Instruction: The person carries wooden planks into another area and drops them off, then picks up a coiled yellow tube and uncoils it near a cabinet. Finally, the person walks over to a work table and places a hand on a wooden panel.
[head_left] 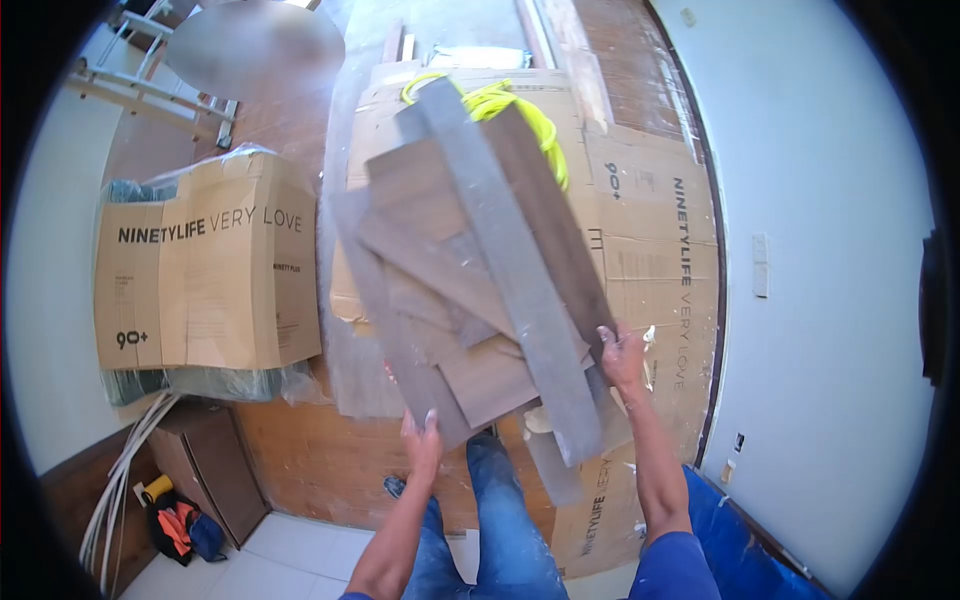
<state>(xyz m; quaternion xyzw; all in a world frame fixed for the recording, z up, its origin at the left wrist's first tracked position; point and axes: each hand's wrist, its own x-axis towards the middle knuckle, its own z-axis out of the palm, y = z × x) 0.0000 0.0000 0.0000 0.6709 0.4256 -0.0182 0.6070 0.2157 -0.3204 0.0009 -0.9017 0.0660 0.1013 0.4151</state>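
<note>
A loose pile of brown and grey flooring planks (425, 205) of mixed lengths lies in front of me, the pieces crossing at different angles. One long grey plank (510, 265) runs diagonally over the top. My left hand (423, 442) is closed at the near left edge of the pile, its thumb on top and its fingers partly hidden underneath. On the right side, my right hand (624, 358) grips the edge of the pile by a long dark brown plank (560, 220). Whether the pile is lifted or resting on the cardboard cannot be made out.
Flattened cardboard (650, 240) covers the floor beside the right wall. A coiled yellow hose (540, 130) lies behind the planks. To the left stands a plastic-wrapped carton (210, 270), with a ladder (160, 95) farther back. A brown cabinet (210, 465) and white tubing (120, 480) sit lower left.
</note>
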